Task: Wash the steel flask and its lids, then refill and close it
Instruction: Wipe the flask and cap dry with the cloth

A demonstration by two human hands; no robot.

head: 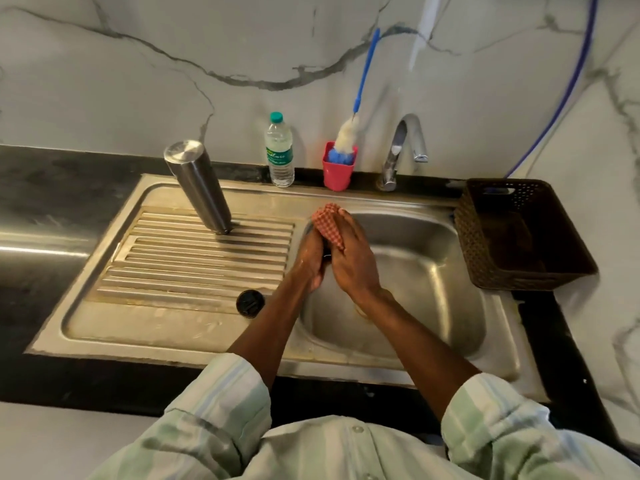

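The steel flask stands upside down on the ribbed drainboard, left of the basin. A round black lid lies on the drainboard's front right corner. Over the basin's left edge, my left hand and my right hand are pressed together around a red checked cloth. A small dark thing shows between my palms; it is mostly hidden and I cannot tell what it is.
The steel sink basin lies under my hands, with the tap behind it. A plastic water bottle and a pink cup holding a blue-handled bottle brush stand by the wall. A brown basket sits at the right.
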